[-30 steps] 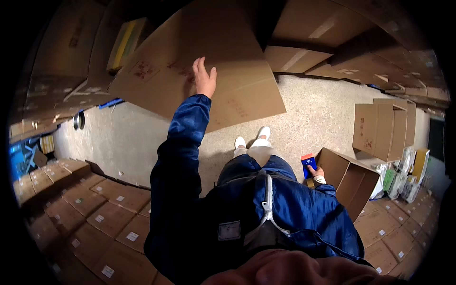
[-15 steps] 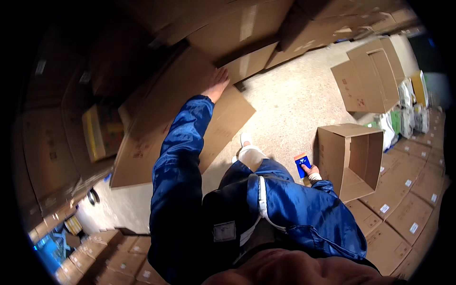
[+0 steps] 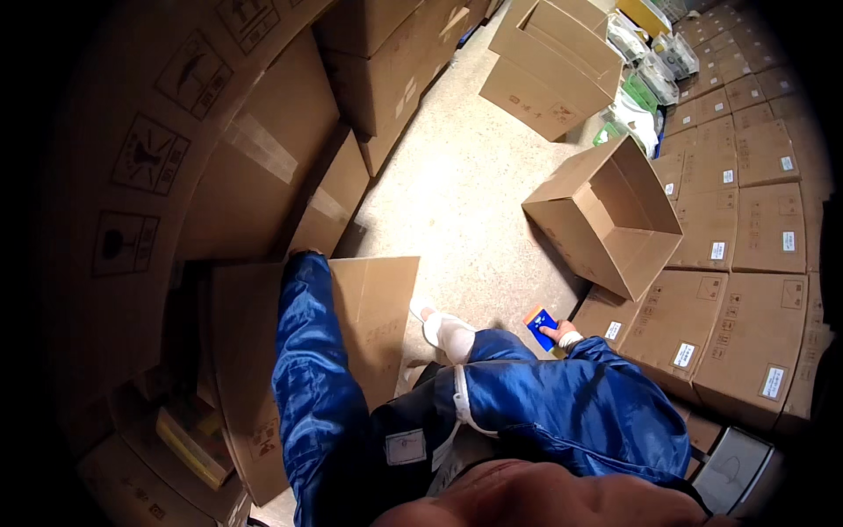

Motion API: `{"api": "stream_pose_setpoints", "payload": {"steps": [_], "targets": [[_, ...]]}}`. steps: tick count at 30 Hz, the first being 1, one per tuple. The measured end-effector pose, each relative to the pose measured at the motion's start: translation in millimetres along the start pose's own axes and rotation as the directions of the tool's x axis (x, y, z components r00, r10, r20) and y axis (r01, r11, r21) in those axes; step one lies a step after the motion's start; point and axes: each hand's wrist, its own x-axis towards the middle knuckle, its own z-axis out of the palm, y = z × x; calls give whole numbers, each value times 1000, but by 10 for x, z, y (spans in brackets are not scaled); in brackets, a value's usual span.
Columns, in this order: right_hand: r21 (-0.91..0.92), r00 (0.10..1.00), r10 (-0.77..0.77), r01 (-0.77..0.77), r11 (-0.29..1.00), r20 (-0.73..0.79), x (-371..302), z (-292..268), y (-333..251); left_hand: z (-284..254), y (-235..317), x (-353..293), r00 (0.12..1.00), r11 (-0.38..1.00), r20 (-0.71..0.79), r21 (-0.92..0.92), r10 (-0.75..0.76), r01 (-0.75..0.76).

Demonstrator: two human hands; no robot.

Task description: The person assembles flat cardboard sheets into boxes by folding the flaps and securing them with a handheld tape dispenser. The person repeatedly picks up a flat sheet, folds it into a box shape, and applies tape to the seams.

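Large flat brown cardboard piece [image 3: 373, 325], faintly printed, probably a flattened carton, noted at the left of the body, close against the stacked cartons. Its upper edge is met by the left hand [image 3: 309, 251], which is mostly hidden past the shiny blue sleeve [image 3: 316, 386]; whether the fingers are curled over the edge or laid flat cannot be told.

A small flat blue-and-orange packet [image 3: 542, 328] is gripped in the right hand [image 3: 559, 332], fingers closed on it, held low and well apart from the cardboard. Material of the packet not clear.

Step in hand, as judged: the cardboard piece is being steadied or positioned by the left hand alone, the right being occupied. For any further shift, a sure hold on the edge would be called for, with clearance kept from the tall brown taped carton [image 3: 263, 145] ahead and the white shoes [image 3: 432, 327] beside the lower part. A second hand on the piece would require the packet to be put down.

At the right, an open, hollow brown carton [image 3: 571, 211] sits tilted near rows of brown cartons with white labels [image 3: 676, 321]. Farther off, folded-open brown cardboard [image 3: 544, 88] is stood on the pale speckled floor [image 3: 448, 167].
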Motion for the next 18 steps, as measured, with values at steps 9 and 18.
{"api": "stream_pose_setpoints", "payload": {"steps": [9,18], "targets": [[125,997,-31,40,991,-71,23,248,103,-290,166,-1613,897,898,180,109,403,-426],[217,920,-368,389,895,-132,443,330,241,-606,-65,-5445,903,959,-329,31,276,-282]]}}
